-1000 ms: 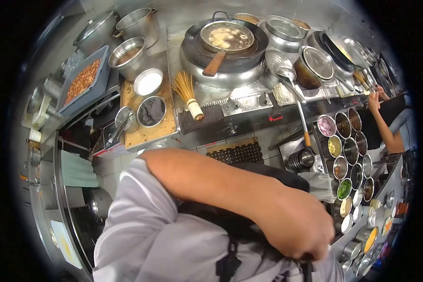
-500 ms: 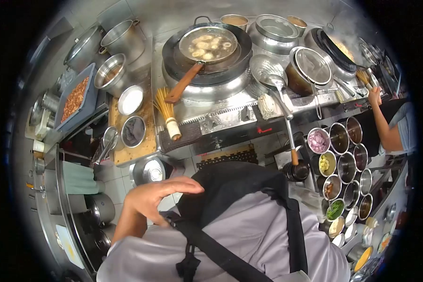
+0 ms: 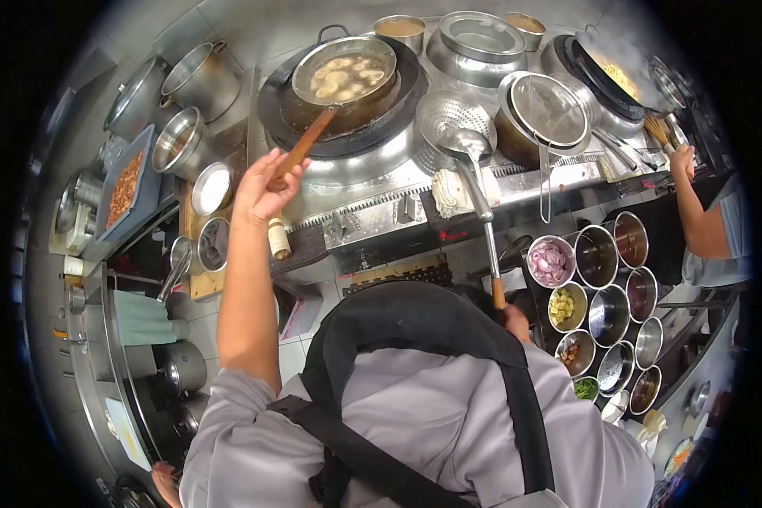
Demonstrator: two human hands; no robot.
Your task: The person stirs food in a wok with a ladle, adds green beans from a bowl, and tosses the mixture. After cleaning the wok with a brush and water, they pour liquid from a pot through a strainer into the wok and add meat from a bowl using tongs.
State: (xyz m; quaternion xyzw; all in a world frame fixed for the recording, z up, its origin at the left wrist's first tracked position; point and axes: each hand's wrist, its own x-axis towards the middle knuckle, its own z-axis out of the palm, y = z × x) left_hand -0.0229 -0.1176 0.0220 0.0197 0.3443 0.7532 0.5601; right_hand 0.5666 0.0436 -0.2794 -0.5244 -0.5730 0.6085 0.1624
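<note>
My left hand [image 3: 267, 188] is at the end of the brown wooden handle [image 3: 307, 140] of a wok [image 3: 360, 110], its fingers and thumb around the handle. Pale round pieces [image 3: 340, 78] sit in bubbling liquid in the wok, which rests in a black ring [image 3: 278, 102] on the stove. My right hand [image 3: 515, 323], partly hidden by my apron, closes on the wooden handle end of a long ladle [image 3: 489, 245]. The ladle's bowl lies in a perforated skimmer [image 3: 440, 110] on the stove.
A mesh strainer [image 3: 550, 110] lies over a pot. Steel bowls with onion [image 3: 550, 262] and other ingredients stand at right. A co-worker's arm [image 3: 692, 207] holds a bamboo brush by a steaming wok [image 3: 614, 76]. Another person's hand [image 3: 166, 484] shows at lower left.
My left hand has moved from in front of my body up to the wok handle. My right hand has come into view at the ladle's handle. The view has shifted.
</note>
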